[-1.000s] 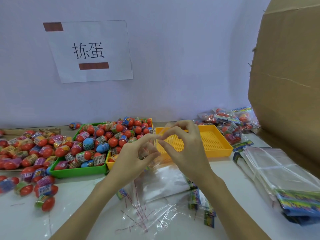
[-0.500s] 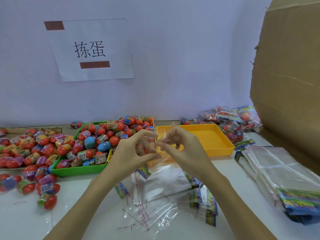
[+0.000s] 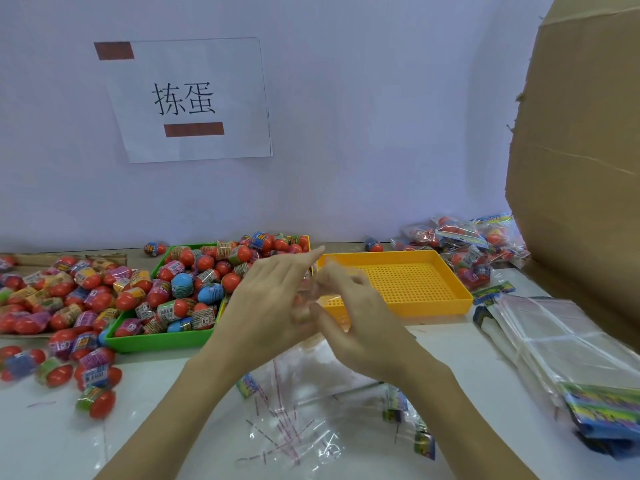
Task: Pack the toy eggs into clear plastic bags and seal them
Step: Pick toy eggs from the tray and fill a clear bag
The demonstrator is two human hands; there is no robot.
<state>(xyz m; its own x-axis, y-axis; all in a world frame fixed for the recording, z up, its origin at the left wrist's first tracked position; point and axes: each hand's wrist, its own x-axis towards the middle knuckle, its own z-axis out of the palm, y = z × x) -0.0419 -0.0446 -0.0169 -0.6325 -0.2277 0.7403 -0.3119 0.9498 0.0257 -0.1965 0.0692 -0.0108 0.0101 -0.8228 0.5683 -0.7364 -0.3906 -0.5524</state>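
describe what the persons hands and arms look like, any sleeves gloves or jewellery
Both forearms are bare up to the frame edge, with no sleeves in view. The left hand and right hand wear no gloves; no ring, watch or bracelet shows. The fingers are motion-blurred, so fine details such as the nails cannot be made out.

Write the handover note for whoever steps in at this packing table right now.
Hands: left hand and right hand meet above the table, working something small and clear between the fingertips; blur hides exactly what.
Things: loose toy eggs fill the green tray and spill over the table's left side. The yellow tray holds none. Sealed bags of eggs are piled behind it. Empty clear bags are stacked at right; one open bag lies below the hands, among peeled strips.
Done: several bags sealed.
Left: most eggs are unpacked.
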